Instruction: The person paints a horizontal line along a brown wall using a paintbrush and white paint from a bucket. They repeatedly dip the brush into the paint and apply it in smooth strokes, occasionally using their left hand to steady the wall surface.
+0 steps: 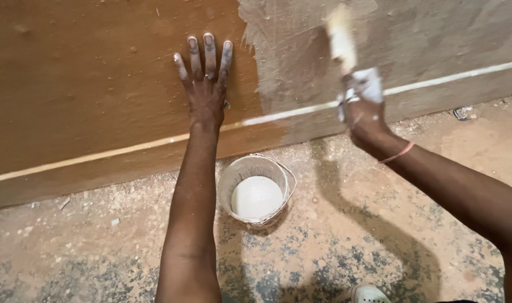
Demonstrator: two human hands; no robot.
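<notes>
one head-worn view, close, angled down at the wall (99, 84) base and dusty floor (379, 224)

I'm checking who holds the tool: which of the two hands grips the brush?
The right hand, smeared white, grips the brush against the wall. The left hand lies flat and empty on it.

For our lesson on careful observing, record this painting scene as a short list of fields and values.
Place: brown wall meeting a dusty floor
Left hand: flat on the wall, fingers spread, holding nothing
Right hand: gripping a brush, blurred, against the wall
Painted patch: pale, streaky, right of the left hand
Bucket: on the floor between the arms, holding white paint
Wrist band: pink, on the right wrist
Shoe: white, at the bottom edge
</notes>
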